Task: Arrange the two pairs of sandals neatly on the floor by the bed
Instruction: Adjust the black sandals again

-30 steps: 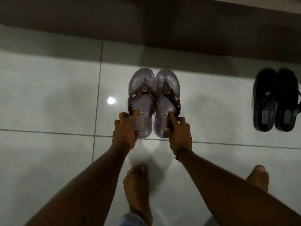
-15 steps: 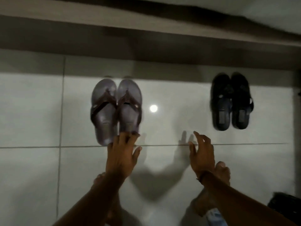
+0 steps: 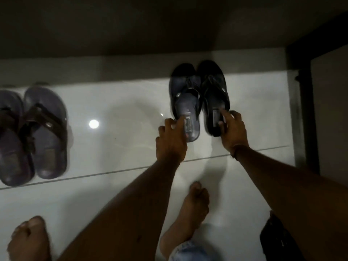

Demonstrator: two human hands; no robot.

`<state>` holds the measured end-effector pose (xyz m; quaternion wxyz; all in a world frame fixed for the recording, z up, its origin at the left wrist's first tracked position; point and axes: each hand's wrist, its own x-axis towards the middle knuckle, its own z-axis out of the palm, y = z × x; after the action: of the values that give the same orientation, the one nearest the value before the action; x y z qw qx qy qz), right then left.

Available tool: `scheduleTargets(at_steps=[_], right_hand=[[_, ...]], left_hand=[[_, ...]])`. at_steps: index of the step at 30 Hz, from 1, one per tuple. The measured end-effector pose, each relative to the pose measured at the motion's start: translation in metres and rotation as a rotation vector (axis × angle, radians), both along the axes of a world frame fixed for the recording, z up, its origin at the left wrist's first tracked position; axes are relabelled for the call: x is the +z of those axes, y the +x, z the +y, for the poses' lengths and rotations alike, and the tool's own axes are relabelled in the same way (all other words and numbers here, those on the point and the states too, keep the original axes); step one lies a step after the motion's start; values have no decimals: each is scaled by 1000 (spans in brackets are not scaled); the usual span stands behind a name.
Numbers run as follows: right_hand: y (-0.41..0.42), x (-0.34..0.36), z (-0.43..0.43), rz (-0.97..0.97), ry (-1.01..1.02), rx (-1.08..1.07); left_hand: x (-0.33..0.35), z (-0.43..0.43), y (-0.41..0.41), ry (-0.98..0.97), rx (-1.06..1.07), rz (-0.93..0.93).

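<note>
The black pair of sandals lies side by side on the white tile floor, toes toward the dark bed base (image 3: 113,34). My left hand (image 3: 170,140) grips the heel of the left black sandal (image 3: 185,95), index finger on top of the heel. At the heel of the right black sandal (image 3: 214,91), my right hand (image 3: 233,130) holds on with its fingers over the heel's edge. The brown-strapped pair (image 3: 47,132) sits together at the far left, also toes toward the bed, untouched and partly cut off by the frame edge.
A dark furniture frame (image 3: 305,91) stands upright at the right. A black object (image 3: 273,240) lies on the floor at the lower right. My bare feet (image 3: 194,204) stand on the tiles behind my hands. A light reflects off the floor between the pairs.
Both hands let go of the brown pair, moved right across the floor and now rest on the heels of the black pair. The view shifted right with them.
</note>
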<state>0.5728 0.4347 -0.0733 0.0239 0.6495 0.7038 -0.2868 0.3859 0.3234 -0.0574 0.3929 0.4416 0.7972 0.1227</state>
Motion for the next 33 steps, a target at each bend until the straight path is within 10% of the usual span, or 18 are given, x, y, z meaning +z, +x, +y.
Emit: scheduleTargets(at_steps=[33], right_hand=[[6,-12,-62,50,-98,34]], left_hand=[[-17,-52,8,-97,75,22]])
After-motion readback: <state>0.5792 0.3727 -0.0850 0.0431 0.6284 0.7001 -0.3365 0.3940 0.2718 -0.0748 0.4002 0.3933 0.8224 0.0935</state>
